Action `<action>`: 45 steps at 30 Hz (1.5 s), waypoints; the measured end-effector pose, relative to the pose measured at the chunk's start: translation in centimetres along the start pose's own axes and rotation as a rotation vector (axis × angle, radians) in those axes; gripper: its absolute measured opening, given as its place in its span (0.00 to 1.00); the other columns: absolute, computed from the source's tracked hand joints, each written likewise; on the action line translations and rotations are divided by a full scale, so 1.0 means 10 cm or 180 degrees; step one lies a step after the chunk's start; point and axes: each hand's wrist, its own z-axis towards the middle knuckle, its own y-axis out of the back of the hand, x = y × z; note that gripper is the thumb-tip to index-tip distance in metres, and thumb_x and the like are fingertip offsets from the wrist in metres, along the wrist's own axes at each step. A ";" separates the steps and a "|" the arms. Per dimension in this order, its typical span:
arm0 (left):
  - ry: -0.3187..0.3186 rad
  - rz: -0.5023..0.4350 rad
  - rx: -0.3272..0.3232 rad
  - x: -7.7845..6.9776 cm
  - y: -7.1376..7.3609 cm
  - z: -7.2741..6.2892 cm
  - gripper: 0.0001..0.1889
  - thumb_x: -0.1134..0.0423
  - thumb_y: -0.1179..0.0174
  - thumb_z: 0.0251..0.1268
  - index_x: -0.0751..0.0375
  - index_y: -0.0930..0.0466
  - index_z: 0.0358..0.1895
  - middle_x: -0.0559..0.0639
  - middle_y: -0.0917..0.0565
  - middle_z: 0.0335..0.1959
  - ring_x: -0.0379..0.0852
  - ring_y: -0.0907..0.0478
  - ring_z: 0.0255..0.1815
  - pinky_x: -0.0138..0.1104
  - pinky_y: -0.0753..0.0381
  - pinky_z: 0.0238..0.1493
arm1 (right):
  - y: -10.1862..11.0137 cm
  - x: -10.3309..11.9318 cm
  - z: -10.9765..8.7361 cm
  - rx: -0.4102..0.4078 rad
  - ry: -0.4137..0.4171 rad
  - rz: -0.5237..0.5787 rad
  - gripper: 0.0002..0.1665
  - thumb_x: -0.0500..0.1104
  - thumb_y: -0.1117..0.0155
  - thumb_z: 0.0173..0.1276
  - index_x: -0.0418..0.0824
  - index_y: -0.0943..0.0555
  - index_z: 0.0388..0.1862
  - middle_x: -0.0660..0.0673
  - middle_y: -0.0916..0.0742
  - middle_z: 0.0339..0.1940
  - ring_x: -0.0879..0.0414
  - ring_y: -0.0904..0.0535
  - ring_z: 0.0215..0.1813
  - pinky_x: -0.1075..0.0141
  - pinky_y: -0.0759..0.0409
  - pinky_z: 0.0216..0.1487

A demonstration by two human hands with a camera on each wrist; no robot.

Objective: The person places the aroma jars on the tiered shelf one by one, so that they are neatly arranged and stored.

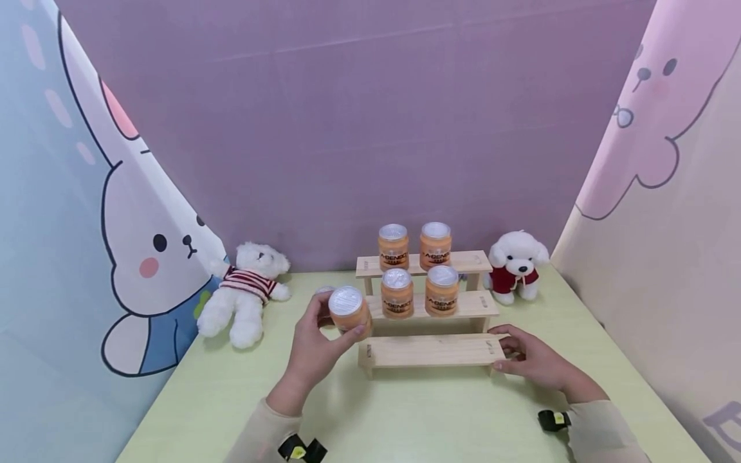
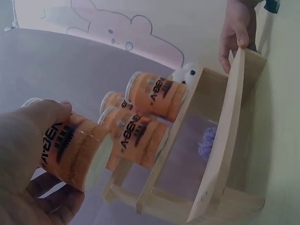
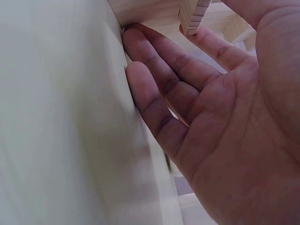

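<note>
My left hand [image 1: 315, 344] grips an orange can [image 1: 349, 312] with a silvery lid, tilted and raised at the left side of a three-step wooden stand [image 1: 431, 350]. In the left wrist view its printed label [image 2: 61, 143] faces outward between thumb and fingers. Two similar orange cans [image 1: 397, 294] stand on the middle step, and two more [image 1: 435, 247] on the top step. The lowest step carries nothing. My right hand [image 1: 535, 360] holds the right end of that lowest step, thumb at the front and forefinger behind; its other fingers [image 3: 145, 84] reach low beside the tabletop.
Another can's lid [image 1: 325, 290] peeks out behind my left hand. A white plush bear [image 1: 249, 289] in a striped top leans at the left, and a white plush dog [image 1: 517, 263] in red sits at the right. Purple strands [image 2: 207, 143] show behind the stand. Fabric walls surround the table.
</note>
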 end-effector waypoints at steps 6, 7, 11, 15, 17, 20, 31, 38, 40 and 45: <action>-0.0163 -0.0009 0.0202 -0.05 -0.12 -0.03 0.36 0.50 0.18 0.55 0.49 0.25 0.65 0.42 0.17 0.55 0.45 0.19 0.54 0.47 0.16 0.54 | 0.00 0.01 -0.01 -0.0021 -0.0027 -0.0060 0.38 0.44 0.24 0.70 0.39 0.31 0.74 0.41 0.11 0.52 0.50 0.15 0.48 0.63 0.16 0.44; -0.0184 -0.0011 0.0228 -0.06 -0.15 -0.03 0.36 0.50 0.18 0.55 0.49 0.26 0.65 0.42 0.17 0.55 0.44 0.19 0.54 0.45 0.16 0.53 | 0.00 0.01 -0.01 -0.0025 -0.0032 -0.0049 0.38 0.44 0.24 0.70 0.39 0.31 0.73 0.41 0.11 0.52 0.50 0.15 0.48 0.63 0.16 0.44; -0.0207 -0.0064 0.0319 -0.09 -0.24 -0.04 0.37 0.51 0.17 0.54 0.50 0.26 0.65 0.41 0.18 0.55 0.44 0.20 0.54 0.42 0.16 0.54 | 0.00 0.02 -0.01 -0.0015 -0.0031 -0.0022 0.38 0.44 0.25 0.70 0.39 0.31 0.73 0.41 0.11 0.51 0.50 0.15 0.47 0.63 0.16 0.44; -0.0184 -0.0111 0.0413 -0.10 -0.33 -0.05 0.37 0.50 0.18 0.54 0.47 0.26 0.66 0.39 0.18 0.56 0.43 0.20 0.55 0.42 0.16 0.54 | 0.00 0.01 0.00 -0.0022 -0.0045 -0.0022 0.38 0.44 0.24 0.70 0.39 0.31 0.73 0.41 0.11 0.51 0.50 0.15 0.47 0.63 0.16 0.43; -0.0185 -0.0148 0.0465 -0.10 -0.38 -0.05 0.37 0.49 0.18 0.54 0.46 0.26 0.66 0.39 0.18 0.56 0.43 0.20 0.55 0.42 0.16 0.53 | 0.00 0.01 0.00 -0.0017 -0.0064 -0.0040 0.39 0.45 0.24 0.70 0.40 0.31 0.74 0.41 0.11 0.51 0.50 0.15 0.47 0.63 0.17 0.43; -0.0189 -0.0236 0.0537 -0.10 -0.45 -0.06 0.38 0.50 0.17 0.53 0.45 0.26 0.67 0.39 0.18 0.56 0.43 0.19 0.55 0.43 0.16 0.53 | 0.01 0.00 0.00 -0.0003 -0.0081 -0.0060 0.39 0.45 0.24 0.70 0.40 0.31 0.74 0.41 0.12 0.51 0.49 0.15 0.47 0.63 0.17 0.43; -0.0145 -0.0297 0.0719 -0.09 -0.72 -0.07 0.37 0.49 0.17 0.52 0.46 0.26 0.66 0.37 0.17 0.55 0.41 0.18 0.53 0.39 0.15 0.54 | 0.02 -0.01 0.01 0.0008 -0.0089 -0.0061 0.39 0.45 0.24 0.69 0.40 0.31 0.74 0.41 0.12 0.52 0.49 0.15 0.48 0.63 0.16 0.44; -0.0043 -0.0334 0.0846 -0.08 -0.90 -0.06 0.37 0.50 0.17 0.52 0.46 0.25 0.66 0.39 0.18 0.57 0.42 0.18 0.54 0.40 0.15 0.55 | 0.01 0.00 0.01 0.0027 -0.0051 -0.0015 0.39 0.44 0.24 0.70 0.39 0.32 0.74 0.39 0.12 0.52 0.49 0.14 0.49 0.62 0.15 0.45; -0.0056 -0.0362 0.0882 -0.08 -0.95 -0.06 0.38 0.50 0.17 0.52 0.46 0.25 0.66 0.39 0.18 0.57 0.42 0.18 0.54 0.40 0.15 0.55 | 0.01 0.00 0.01 0.0030 -0.0050 -0.0013 0.39 0.44 0.24 0.70 0.38 0.32 0.74 0.39 0.12 0.53 0.50 0.14 0.49 0.63 0.15 0.45; -0.0072 -0.0350 0.0957 -0.09 -1.07 -0.04 0.38 0.52 0.17 0.53 0.46 0.26 0.67 0.39 0.18 0.56 0.41 0.18 0.55 0.41 0.15 0.55 | 0.01 0.00 0.01 0.0028 -0.0052 -0.0013 0.40 0.44 0.24 0.70 0.38 0.32 0.75 0.39 0.12 0.53 0.50 0.14 0.49 0.63 0.15 0.45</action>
